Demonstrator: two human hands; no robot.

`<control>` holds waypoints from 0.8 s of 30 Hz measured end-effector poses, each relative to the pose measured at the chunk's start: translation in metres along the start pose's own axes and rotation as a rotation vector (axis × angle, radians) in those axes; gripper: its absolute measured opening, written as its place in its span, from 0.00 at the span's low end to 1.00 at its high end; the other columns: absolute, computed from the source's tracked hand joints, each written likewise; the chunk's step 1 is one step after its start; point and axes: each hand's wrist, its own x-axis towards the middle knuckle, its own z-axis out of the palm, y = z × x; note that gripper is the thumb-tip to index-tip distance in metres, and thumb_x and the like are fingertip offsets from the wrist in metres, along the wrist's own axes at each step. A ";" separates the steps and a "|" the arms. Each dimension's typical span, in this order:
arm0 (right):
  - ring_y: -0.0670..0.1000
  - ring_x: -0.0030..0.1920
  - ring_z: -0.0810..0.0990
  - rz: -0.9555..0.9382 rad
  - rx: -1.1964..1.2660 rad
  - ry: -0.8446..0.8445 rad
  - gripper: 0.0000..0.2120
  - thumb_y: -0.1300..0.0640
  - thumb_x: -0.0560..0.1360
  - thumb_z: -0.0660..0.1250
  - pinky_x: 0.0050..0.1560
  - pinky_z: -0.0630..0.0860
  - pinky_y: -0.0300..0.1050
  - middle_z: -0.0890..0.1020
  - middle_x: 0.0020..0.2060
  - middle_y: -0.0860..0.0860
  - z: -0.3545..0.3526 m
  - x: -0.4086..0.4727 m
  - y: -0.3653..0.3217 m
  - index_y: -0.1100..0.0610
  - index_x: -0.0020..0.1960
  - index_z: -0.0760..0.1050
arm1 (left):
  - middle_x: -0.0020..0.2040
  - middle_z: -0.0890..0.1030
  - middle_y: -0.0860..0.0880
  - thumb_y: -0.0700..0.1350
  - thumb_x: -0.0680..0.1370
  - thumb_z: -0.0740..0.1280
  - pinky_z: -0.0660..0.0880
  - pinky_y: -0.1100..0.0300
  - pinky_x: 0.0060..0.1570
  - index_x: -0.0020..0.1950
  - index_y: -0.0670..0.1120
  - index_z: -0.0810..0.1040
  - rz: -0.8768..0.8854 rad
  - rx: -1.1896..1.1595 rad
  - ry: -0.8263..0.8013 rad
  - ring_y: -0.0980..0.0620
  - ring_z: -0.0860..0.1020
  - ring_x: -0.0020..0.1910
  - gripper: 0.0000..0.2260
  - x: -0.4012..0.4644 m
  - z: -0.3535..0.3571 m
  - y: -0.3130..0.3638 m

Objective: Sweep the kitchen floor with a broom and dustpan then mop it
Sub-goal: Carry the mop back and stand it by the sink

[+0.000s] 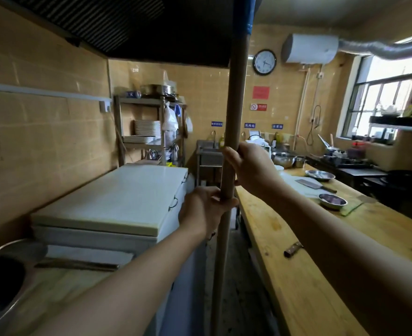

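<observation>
Both forearms reach forward from the bottom of the view to a wooden pole (234, 112) that stands nearly upright in the aisle. The left hand (205, 209) grips the pole lower down, fingers wrapped round it. The right hand (251, 166) clasps it just above, fingers curled round the far side. Blue tape (245, 15) covers the pole's top part, which runs out of view; its lower end drops out of view too, so whether it is a broom or a mop cannot be told. Left of the pole sits a white chest freezer (117, 202), lid shut. Right of it runs a long wooden counter (304, 275) with a cleaver (315, 185) and two metal dishes. A strip of dark floor (236, 287) shows between freezer and counter. On the far tiled wall hangs a clock (264, 62).
</observation>
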 end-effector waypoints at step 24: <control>0.54 0.39 0.82 -0.053 0.023 0.024 0.15 0.49 0.80 0.58 0.42 0.81 0.50 0.80 0.35 0.55 0.115 0.345 0.246 0.59 0.43 0.74 | 0.41 0.84 0.47 0.49 0.68 0.75 0.78 0.56 0.45 0.41 0.46 0.83 0.066 -0.050 0.067 0.54 0.79 0.37 0.08 0.405 0.100 -0.145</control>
